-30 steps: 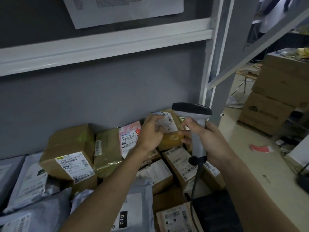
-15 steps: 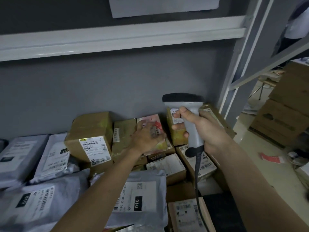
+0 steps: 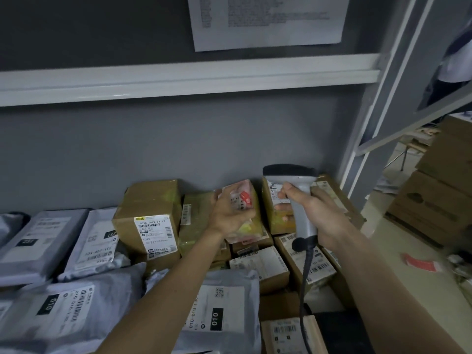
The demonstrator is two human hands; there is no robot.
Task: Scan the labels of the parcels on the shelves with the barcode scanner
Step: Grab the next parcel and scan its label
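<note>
Plainly the scanning is only partway along, as a judgement: many parcels on the shelf (image 3: 329,306) show labels, and nothing in view tells which have already been read. The barcode scanner (image 3: 296,198) serves as landmark. The right hand (image 3: 319,213) has its fingers clenched round the scanner's grey handle, forefinger laid across the front near the trigger, the cable hanging down from the handle's foot. Just left of the scanner, the left hand (image 3: 231,215) grasps a small pink-labelled parcel (image 3: 242,200), fingers curled round its near face, tipping it up from the pile. Directly behind the scanner head stands a taped brown box (image 3: 274,213), its label partly hidden. Further left of the scanner sits a cardboard box (image 3: 153,215) with a white label, and grey mailer bags (image 3: 76,310) lie left and nearer. The scanner's window faces away, so whether it is aimed at the pink parcel or the brown box cannot be told.
</note>
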